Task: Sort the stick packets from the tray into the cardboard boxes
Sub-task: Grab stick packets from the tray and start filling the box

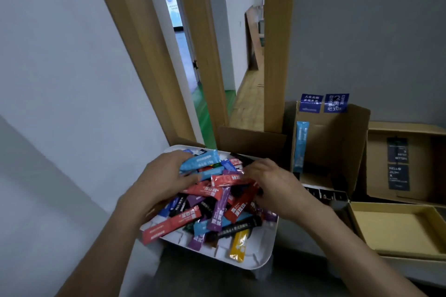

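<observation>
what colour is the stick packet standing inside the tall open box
Light blue; the stick packet shows best in the head view.

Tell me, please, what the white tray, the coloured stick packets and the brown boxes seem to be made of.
The white rounded tray looks like smooth moulded plastic, with raised ribs. The coloured stick packets seem glossy foil or plastic film: they glint and crinkle. The brown open boxes look like matte cardboard, with folded flaps.

Grey walls (362,31), wooden door frame (277,43), open doorway, wood floor (251,94) beyond
</observation>
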Demonstrator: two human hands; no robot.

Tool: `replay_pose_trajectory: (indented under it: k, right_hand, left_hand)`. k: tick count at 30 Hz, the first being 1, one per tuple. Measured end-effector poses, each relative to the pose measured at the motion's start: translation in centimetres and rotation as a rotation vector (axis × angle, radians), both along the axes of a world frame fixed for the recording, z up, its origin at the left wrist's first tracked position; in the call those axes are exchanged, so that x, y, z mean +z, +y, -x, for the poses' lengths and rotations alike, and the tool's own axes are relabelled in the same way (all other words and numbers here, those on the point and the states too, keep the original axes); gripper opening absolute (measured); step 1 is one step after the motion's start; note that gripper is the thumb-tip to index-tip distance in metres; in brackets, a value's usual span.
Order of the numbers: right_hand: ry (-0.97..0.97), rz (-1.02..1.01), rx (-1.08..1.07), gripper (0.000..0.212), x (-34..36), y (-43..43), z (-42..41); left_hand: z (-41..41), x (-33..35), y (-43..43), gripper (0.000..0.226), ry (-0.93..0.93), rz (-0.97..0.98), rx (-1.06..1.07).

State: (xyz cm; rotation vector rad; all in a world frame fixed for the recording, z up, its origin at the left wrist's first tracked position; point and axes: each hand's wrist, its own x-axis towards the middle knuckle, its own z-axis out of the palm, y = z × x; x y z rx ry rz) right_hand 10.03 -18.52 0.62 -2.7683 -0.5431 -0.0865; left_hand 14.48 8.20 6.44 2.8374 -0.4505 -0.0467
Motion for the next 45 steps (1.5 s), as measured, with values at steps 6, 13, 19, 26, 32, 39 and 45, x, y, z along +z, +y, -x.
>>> replay_pose_trajectory:
  k: [6, 13, 19, 26, 32, 39, 45]
  right_hand:
    - [0.077, -0.02, 0.015, 0.069, -0.8, 1.1, -1.5]
    - [0.066, -0.043, 0.109, 0.048, -1.3, -0.2, -1.7]
    - [-0.063, -0.117, 0.119, 0.032, -1.3, -0.9, -1.7]
    - [-0.265, -0.434, 0.066, 0.034, 0.3, -1.6, -0.2]
    - [-0.134, -0.678, -0.242, 0.018, 1.6, -0.7, 1.9]
    - [0.403, -0.435, -0.347, 0.067, -0.6, 2.6, 3.9]
    - [0.349, -0.356, -0.477, 0.078, -2.5, 4.1, 3.4]
  left_hand:
    - [-0.7, -1.1, -2.1, 0.023, 0.043, -0.055, -0.09]
    - [0.7, -2.5, 0.8, 0.079, 0.21, -0.092, -0.139]
    - [-0.5, -3.2, -0.1, 0.054, 0.058, -0.072, -0.202]
    - [-1.3, -3.9, -0.1, 0.028, -0.017, -0.018, -0.206]
    - [-1.5, -4.9, -0.3, 0.04, -0.005, -0.007, -0.2]
    - [-1.1, -5.4, -0.9, 0.049, -0.01, 0.009, -0.156]
    - [-1.2, -5.6, -1.4, 0.054, 0.003, -0.011, -0.145]
